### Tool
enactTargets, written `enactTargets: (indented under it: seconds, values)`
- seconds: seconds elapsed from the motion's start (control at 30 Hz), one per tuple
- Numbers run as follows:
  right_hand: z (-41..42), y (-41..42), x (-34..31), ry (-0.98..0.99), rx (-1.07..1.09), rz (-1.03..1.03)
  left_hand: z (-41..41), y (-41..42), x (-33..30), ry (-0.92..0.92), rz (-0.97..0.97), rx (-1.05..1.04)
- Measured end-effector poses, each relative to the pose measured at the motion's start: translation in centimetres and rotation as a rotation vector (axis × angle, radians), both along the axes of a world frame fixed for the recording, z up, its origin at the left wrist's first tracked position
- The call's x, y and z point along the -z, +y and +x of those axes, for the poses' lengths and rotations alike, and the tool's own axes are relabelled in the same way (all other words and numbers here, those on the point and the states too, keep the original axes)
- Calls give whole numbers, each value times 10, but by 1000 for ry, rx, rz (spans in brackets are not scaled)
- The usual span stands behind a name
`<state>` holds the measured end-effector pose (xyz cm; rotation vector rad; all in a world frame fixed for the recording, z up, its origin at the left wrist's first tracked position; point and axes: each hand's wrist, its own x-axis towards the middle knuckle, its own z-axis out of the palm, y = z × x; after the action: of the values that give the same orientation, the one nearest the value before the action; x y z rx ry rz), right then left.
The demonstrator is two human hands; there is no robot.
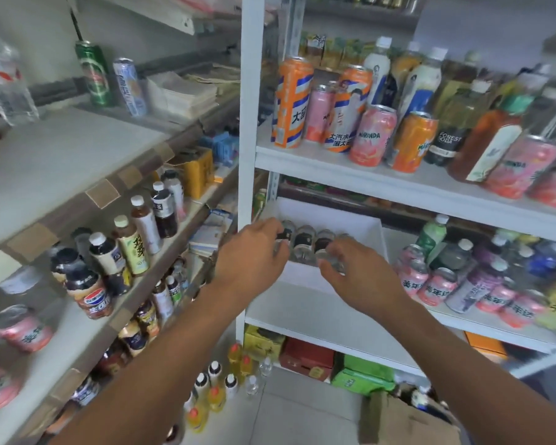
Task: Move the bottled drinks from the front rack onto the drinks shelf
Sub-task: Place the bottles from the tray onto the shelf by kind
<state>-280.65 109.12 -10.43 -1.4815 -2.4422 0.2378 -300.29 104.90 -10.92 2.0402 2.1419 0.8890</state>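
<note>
Both arms reach forward into the white rack, and the hands meet over a short row of small clear bottles [305, 244] lying on their sides on the middle shelf [302, 309], tucked against a white box [328, 216] near the shelf's left end. The left hand [254, 255] curls its fingers over the bottle at the left end of the row and grips it. The right hand [353, 274] pinches the bottle at the right end with bent fingers.

Further right along that same shelf stand pink cans [430, 281] at the front edge, with a green bottle [434, 234] and more bottles behind them, blurred.

Down below, on the floor by the rack's left post, a cluster of yellow and clear bottles [215, 390] stands upright, and a brown cardboard box [402, 422] sits at the lower right.

One shelf up, orange cans [291, 102], pink cans and tall bottles crowd the front edge.

Off to the left, the long side shelving carries dark and tea-coloured bottles [142, 232] in a row, with a green can [93, 73] upright on the upper surface [61, 162] at the back.
</note>
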Motion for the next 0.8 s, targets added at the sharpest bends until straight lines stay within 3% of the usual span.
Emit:
enactTargets:
  seconds: [0.4,0.8]
  values:
    - [33,81,56,45,300,-299,18,87,45,-42,-153,130]
    - [57,219,139,132,425,-595,59,186,86,-34,-281,86]
